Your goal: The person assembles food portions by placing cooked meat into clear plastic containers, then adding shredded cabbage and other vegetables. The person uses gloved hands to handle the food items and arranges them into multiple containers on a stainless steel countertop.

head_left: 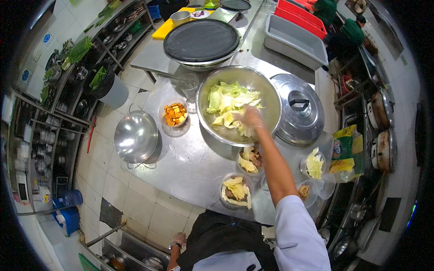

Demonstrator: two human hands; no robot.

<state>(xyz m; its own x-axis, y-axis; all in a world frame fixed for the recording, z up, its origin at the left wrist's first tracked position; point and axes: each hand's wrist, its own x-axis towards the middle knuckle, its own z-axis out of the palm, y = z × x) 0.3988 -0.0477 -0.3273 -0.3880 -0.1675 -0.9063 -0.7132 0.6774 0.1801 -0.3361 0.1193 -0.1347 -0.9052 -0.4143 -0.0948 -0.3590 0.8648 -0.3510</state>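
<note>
My right hand, in a clear glove, reaches into a large steel bowl and touches the chopped cabbage there. Motion smears its fingers, so their grip is unclear. Low at my left side is my gloved left hand, away from the table; its fingers are too small to make out. Near my right forearm stand clear tubs: one tub and another tub hold cabbage over brownish pieces, a third shows cabbage, and a fourth holds brownish food.
A steel lid lies right of the bowl. To its left are a tub of orange cubes, a clear jug and a steel wok. Farther back are a black round tray and grey bin. People in green are at far right.
</note>
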